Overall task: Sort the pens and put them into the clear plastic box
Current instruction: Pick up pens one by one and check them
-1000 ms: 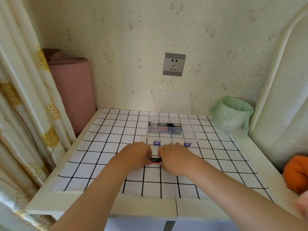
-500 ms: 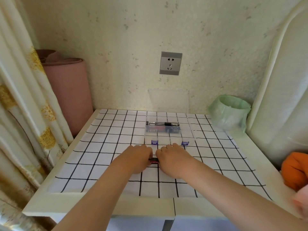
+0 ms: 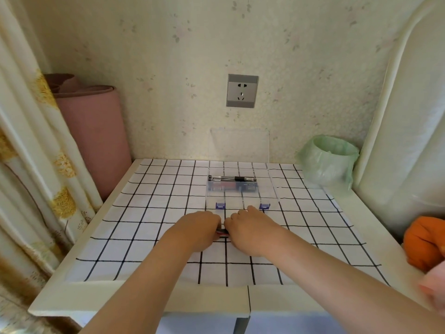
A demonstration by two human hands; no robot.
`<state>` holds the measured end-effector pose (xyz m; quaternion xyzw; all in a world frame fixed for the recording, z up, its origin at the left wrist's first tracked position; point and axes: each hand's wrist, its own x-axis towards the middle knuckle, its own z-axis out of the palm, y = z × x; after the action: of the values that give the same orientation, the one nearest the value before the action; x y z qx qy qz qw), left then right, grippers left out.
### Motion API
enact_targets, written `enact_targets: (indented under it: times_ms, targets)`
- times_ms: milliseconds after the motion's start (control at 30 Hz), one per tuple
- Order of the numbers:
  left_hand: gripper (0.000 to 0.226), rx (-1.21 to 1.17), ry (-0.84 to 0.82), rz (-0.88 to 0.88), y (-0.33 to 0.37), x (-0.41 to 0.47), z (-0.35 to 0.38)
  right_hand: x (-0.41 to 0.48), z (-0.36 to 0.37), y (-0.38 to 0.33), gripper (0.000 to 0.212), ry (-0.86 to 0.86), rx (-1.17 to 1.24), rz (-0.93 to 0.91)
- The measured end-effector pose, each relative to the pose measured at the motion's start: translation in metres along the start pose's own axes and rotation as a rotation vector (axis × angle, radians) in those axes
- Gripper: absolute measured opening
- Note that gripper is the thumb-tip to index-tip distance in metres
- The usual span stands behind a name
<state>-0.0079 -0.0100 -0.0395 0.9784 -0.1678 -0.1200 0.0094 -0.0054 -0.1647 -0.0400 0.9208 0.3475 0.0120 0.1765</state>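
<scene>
On the checkered tablecloth (image 3: 149, 213), both hands, left hand (image 3: 196, 229) and right hand (image 3: 250, 227), curl closed around a red pen (image 3: 222, 233) just before the clear plastic box (image 3: 269, 194) holding pens (image 3: 232, 178).

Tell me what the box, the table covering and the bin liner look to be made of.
Box: clear rigid plastic, glossy; the grid and pens show through its walls, with blue clips at the front. Table covering: probably a thin matte cloth or sheet with a printed black grid; weave not discernible. Bin liner: thin translucent green plastic film, crinkled over the rim.
</scene>
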Motion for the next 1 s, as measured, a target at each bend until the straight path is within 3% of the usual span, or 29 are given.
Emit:
enact_targets:
  times_ms: [167, 400, 533, 633, 833, 1000]
  targets:
    - [0.019, -0.067, 0.056, 0.009, -0.002, 0.001, -0.005, -0.003, -0.006, 0.008, 0.025, 0.018, 0.133, 0.022]
    - [0.010, -0.331, 0.485, 0.023, -0.003, 0.014, -0.021, 0.006, -0.019, 0.051, 0.013, 0.189, 0.239, 0.053]
    - [0.049, -0.277, 0.661, 0.050, -0.001, 0.028, -0.015, 0.013, -0.012, 0.075, 0.020, 0.235, 0.180, 0.218]
    - [0.063, -0.268, 0.629, 0.044, 0.005, 0.032, -0.009, 0.021, 0.001, 0.083, 0.025, 0.182, 0.197, 0.316]
    - [0.072, -0.226, 0.407, 0.003, 0.003, 0.034, 0.000, 0.042, 0.015, 0.082, 0.039, 0.144, 0.344, 0.328]
    - [0.076, -0.194, 0.317, -0.044, -0.005, 0.035, 0.003, 0.045, 0.016, 0.084, 0.029, 0.203, 0.601, 0.307]
